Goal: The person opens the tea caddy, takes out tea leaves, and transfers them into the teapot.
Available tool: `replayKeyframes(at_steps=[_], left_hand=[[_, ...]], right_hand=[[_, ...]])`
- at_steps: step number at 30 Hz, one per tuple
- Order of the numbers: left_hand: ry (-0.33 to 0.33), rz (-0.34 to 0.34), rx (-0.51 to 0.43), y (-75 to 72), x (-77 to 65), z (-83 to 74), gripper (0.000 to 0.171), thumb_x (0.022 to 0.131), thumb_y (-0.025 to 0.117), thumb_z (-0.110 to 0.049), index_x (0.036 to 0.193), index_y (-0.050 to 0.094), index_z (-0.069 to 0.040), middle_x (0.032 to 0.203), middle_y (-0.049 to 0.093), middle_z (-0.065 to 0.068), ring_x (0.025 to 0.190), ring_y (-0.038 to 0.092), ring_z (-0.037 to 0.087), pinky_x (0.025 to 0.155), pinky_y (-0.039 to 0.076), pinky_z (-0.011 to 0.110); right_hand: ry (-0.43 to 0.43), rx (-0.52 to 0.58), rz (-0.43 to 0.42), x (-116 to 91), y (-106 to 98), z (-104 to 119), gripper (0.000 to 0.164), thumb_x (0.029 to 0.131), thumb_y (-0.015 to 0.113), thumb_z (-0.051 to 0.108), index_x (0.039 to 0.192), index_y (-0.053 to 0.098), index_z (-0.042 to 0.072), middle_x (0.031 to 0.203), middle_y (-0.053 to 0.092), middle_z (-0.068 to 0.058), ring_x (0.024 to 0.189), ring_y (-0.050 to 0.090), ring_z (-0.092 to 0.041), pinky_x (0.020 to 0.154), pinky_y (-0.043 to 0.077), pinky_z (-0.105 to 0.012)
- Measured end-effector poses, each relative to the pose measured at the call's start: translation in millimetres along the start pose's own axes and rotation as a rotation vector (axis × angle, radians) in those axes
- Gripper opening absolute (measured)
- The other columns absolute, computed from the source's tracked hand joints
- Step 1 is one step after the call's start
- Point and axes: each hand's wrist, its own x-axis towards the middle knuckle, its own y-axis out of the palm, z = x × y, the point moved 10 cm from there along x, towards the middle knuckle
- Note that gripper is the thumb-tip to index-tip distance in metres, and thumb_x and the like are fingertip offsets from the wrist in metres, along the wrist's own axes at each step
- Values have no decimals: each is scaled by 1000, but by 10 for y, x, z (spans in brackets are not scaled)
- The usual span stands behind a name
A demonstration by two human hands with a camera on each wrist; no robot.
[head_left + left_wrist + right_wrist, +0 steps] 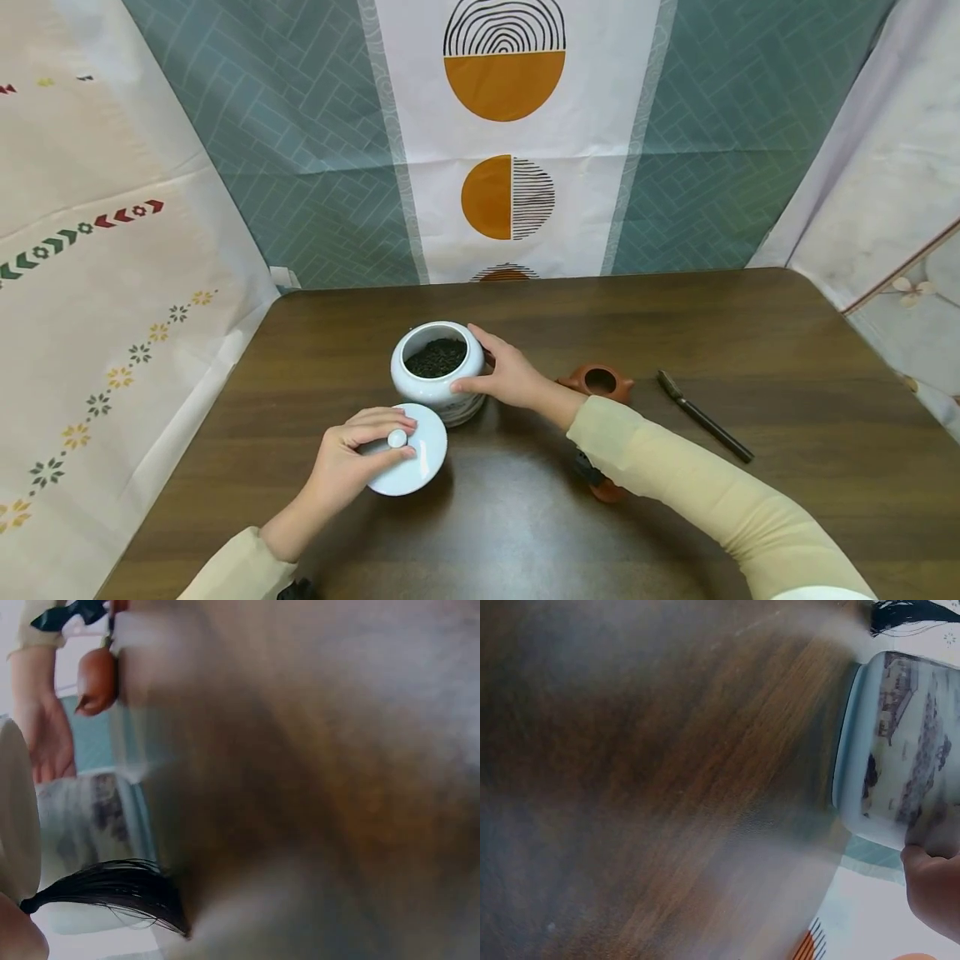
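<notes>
A round white lid (417, 467) is tilted in front of the white jar, its round knob pinched between the thumb and fingers of my left hand (352, 450). The lidless jar (431, 389) stands upright on the table, and dark loose tea leaves (437, 358) show inside. My right hand (506, 371) holds the jar's right side, thumb at the front and fingers toward the back. In the right wrist view, the thumb (934, 889) lies against the jar's wall (900, 750), which bears a dark landscape print. Its other fingers are hidden there.
A brown clay teapot (600, 382) stands behind my right forearm; another clay piece (609, 492) is partly hidden below that arm. Farther right lies a dark-handled brush (708, 421). The wooden table (825, 375) ends at a patterned cloth backdrop (322, 167).
</notes>
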Motion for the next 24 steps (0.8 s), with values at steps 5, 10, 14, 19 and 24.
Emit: replayKeyframes(at_steps=[5, 10, 14, 19, 24], left_hand=[[13, 25, 21, 105, -55, 26, 26, 64, 83, 4, 88, 76, -4, 87, 74, 2, 101, 61, 6, 89, 44, 14], [-34, 92, 26, 224, -98, 116, 24, 67, 84, -4, 89, 76, -6, 90, 74, 3, 102, 60, 8, 90, 44, 15], [-56, 141, 33, 315, -137, 186, 21, 69, 83, -9, 89, 77, -8, 93, 74, 2, 103, 60, 9, 91, 43, 17], [-31, 182, 40, 402, -170, 220, 20, 71, 82, -9, 90, 76, -8, 95, 74, 3, 103, 62, 12, 92, 43, 19], [-40, 215, 19, 477, -197, 243, 21, 73, 81, -10, 93, 76, -6, 97, 74, 5, 106, 63, 12, 93, 45, 20]], right_hand=[[-9, -13, 8, 8, 9, 3, 90, 80, 78, 16, 149, 22, 0, 154, 27, -17, 137, 37, -30, 108, 37, -40], [-14, -7, 10, 7, 8, 6, 91, 80, 77, 15, 149, 21, -1, 154, 26, -18, 138, 35, -31, 108, 37, -41], [-17, -15, 12, 5, 2, 8, 90, 80, 77, 14, 149, 21, -1, 154, 25, -18, 138, 34, -31, 109, 36, -42], [-18, -25, 12, 11, -2, -2, 90, 80, 77, 15, 149, 21, -2, 154, 26, -19, 138, 35, -31, 109, 36, -41], [-15, -24, 14, 11, -4, -4, 91, 80, 77, 15, 149, 20, -2, 154, 26, -19, 138, 35, -31, 109, 36, -41]])
